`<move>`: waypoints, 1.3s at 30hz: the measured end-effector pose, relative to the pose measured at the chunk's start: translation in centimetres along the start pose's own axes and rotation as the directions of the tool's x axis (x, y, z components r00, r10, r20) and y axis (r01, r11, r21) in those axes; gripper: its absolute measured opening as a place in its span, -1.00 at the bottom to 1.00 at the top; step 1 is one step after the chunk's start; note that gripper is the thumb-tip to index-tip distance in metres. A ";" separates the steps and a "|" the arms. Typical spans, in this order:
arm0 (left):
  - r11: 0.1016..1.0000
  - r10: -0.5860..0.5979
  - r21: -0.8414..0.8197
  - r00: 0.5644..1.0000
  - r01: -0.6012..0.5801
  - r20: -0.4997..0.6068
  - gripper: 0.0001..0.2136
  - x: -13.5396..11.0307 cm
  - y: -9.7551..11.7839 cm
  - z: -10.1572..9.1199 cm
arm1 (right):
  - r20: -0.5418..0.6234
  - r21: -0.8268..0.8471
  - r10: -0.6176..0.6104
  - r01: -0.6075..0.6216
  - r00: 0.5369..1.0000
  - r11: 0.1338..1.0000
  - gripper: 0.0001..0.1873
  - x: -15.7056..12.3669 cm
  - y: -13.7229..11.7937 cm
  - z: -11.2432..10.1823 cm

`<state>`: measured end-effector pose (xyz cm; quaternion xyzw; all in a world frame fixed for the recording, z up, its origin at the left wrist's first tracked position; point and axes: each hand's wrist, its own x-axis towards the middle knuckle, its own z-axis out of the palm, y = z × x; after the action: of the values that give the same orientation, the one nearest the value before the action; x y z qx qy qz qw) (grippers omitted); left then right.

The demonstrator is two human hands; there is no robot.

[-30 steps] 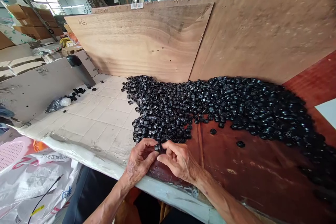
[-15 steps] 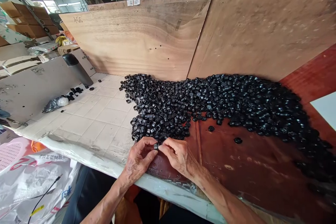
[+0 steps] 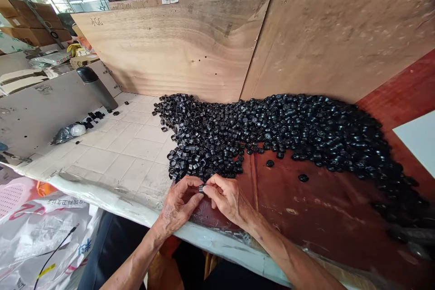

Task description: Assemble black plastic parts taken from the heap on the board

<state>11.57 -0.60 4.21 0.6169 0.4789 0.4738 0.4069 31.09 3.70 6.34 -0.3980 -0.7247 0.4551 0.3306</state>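
Left hand (image 3: 178,204) and right hand (image 3: 224,197), fingertips closer together than a second ago, grip clamped on one part (image 3: 201,188) before the pile (image 3: 210,145); two loose parts (image 3: 303,177) lie on the red table (image 3: 306,217).

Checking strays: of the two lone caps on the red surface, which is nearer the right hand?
The left cap, nearer the pile; the right cap lies farther from the right hand.

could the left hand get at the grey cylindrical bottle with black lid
Probably not without leaning: the grey cylindrical bottle stands far back, and the left hand holds a small, shiny black part.
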 end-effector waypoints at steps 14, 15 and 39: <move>0.888 0.286 0.345 0.953 -0.303 0.098 -0.75 -0.5 0.0 -0.1 | 0.153 0.393 0.318 -0.353 0.936 0.849 -0.85 0.0 0.5 0.9; 0.859 0.321 0.375 0.937 -0.349 0.135 -0.72 -0.6 0.0 -0.1 | 0.186 0.443 0.356 -0.401 0.916 0.802 -0.81 0.0 0.6 0.9; 0.770 0.093 0.626 0.949 0.123 -0.301 -0.89 -1.3 -0.7 -0.6 | -0.002 -0.393 -0.171 0.157 0.985 0.906 -0.72 0.3 3.1 0.4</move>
<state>10.69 -1.74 3.47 0.6304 0.6745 0.3722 0.0956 31.46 4.59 3.41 -0.4019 -0.8257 0.2643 0.2947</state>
